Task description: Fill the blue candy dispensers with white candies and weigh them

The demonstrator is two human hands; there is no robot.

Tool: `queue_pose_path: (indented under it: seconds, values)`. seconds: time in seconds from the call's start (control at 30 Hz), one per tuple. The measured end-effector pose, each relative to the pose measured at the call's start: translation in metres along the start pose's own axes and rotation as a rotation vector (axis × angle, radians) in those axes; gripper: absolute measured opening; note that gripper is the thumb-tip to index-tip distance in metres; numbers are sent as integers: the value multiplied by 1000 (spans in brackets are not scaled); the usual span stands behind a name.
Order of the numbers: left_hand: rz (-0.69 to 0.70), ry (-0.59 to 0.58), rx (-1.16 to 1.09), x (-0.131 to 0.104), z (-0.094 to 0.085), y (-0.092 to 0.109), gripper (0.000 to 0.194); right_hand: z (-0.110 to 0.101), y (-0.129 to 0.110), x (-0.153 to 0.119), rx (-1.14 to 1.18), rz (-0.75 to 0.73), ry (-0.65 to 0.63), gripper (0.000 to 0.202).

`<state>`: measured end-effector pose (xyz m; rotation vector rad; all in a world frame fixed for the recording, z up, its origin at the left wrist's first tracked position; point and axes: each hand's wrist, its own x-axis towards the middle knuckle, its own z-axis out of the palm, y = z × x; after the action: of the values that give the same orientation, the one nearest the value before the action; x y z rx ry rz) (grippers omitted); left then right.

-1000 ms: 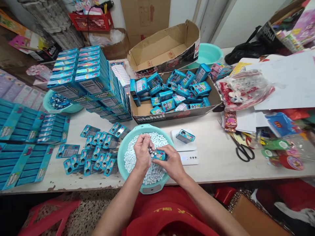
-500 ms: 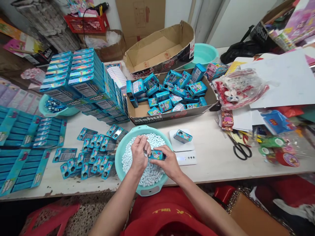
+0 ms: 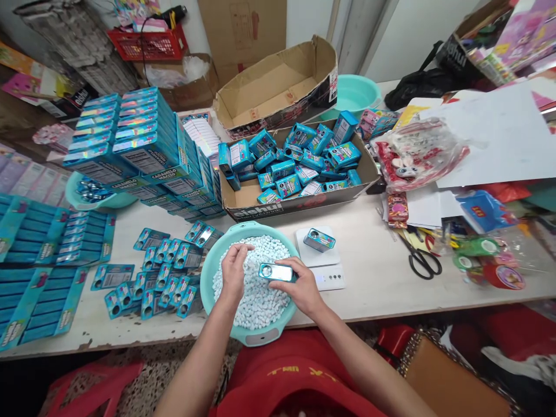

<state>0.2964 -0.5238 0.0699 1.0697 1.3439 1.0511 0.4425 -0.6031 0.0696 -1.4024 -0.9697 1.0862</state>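
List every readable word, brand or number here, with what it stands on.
"CARAMELO MACIZO": stacked blue boxes.
"eishui": front of the filled carton.
"eishui": black box, upper left.
"...hui": dark box, upper right, start unclear.
Too small or blurred: scale display; small box in the right hand.
Yellow letters on red clothing: upside down, unclear.

"What's unclear?"

"Digits (image 3: 321,279) on the scale (image 3: 319,258), five o'clock, are too small; one end of the held box (image 3: 277,272), six o'clock, hides behind the right hand (image 3: 304,289)."

"And cut off?"

"Blue cartons (image 3: 32,223) at nine; the red stool (image 3: 99,380) at eight."
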Motion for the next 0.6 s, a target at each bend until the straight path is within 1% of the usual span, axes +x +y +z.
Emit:
queue_pose_path:
  seconds: [0.07, 0.17, 0.27, 0.33, 0.4, 0.43, 0.47, 0.53, 0.6]
  values:
    - [0, -1, 188, 6, -8, -10, 25, -3, 1, 0, 73, 8, 0, 44]
    - [-20, -62, 303, 10, -14, -19, 28, -5, -1, -1, 114, 0, -1, 47]
    - [-9, -94, 332, 12, -11, -21, 29, -9, -6, -5, 105, -27, -41, 48]
    - [12, -103, 363, 12, -3, -18, 28, -20, -11, -12, 106, -44, -79, 48]
    - [43, -137, 414, 14, 11, -13, 25, -43, -15, -23, 99, -36, -89, 47]
    - [66, -164, 444, 15, 20, -10, 24, -58, -15, -29, 85, -19, -62, 46]
    - [98, -200, 477, 16, 31, -7, 22, -76, -14, -34, 66, 3, -9, 45]
    - [189, -294, 544, 20, 55, -1, 18, -116, -9, -44, -12, 51, 196, 43]
    - [305, -410, 637, 26, 81, 3, 17, -156, 1, -49, -112, 88, 449, 42]
